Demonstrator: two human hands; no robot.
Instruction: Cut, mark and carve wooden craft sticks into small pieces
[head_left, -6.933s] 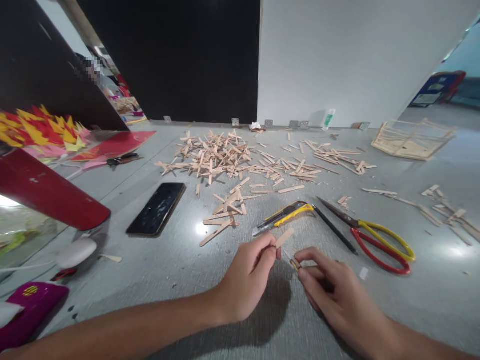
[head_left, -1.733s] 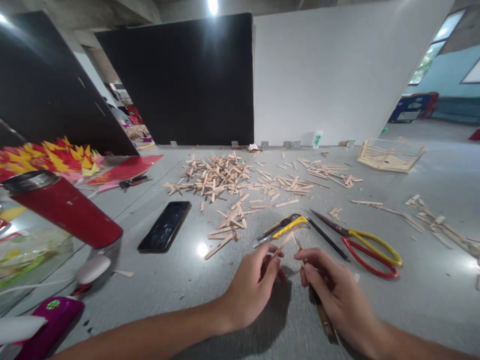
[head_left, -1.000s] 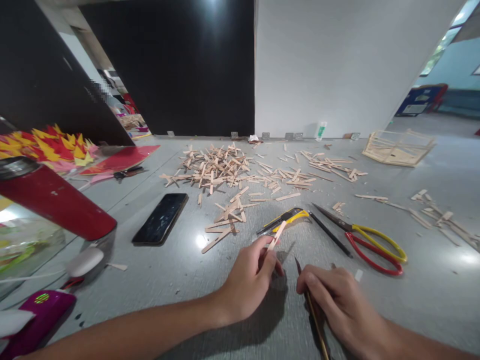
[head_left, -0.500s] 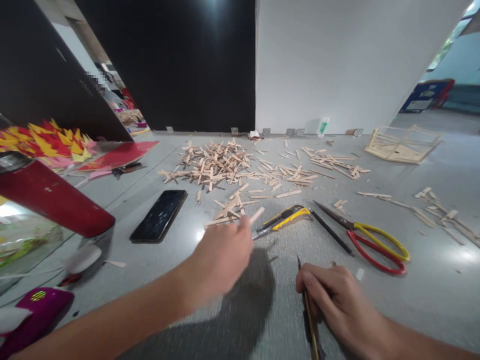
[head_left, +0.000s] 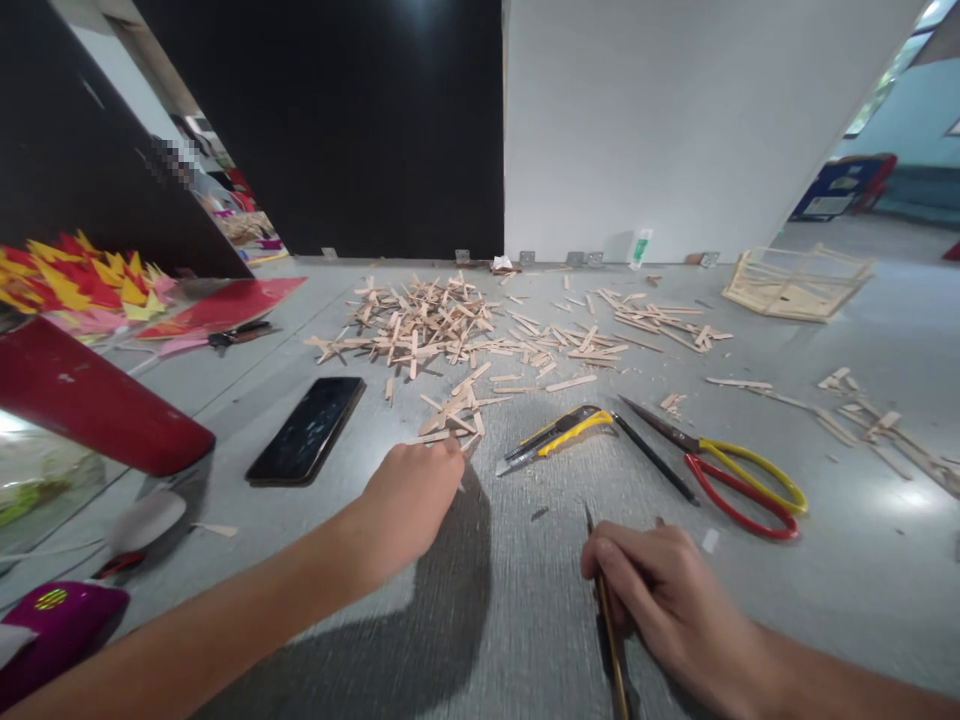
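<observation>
My left hand (head_left: 411, 495) reaches forward over the grey floor, fingers curled down onto a small heap of wooden sticks (head_left: 452, 413); I cannot see what its fingertips hold. My right hand (head_left: 654, 592) rests near the bottom right with its fingers closed round a thin brown pencil-like stick (head_left: 604, 610) whose dark tip points away from me. A yellow and black utility knife (head_left: 555, 434) lies between the hands, just beyond them.
A large pile of wooden sticks (head_left: 420, 320) spreads further back. A black phone (head_left: 307, 429) lies left, red and yellow scissors (head_left: 720, 467) and a black pencil (head_left: 651, 456) right. A red flask (head_left: 90, 400) stands at the left, a stick frame (head_left: 795, 283) far right.
My left hand has moved forward and left from beside the right hand, carrying its short stick to the small heap. The right hand has stayed low with the pencil-like stick.
</observation>
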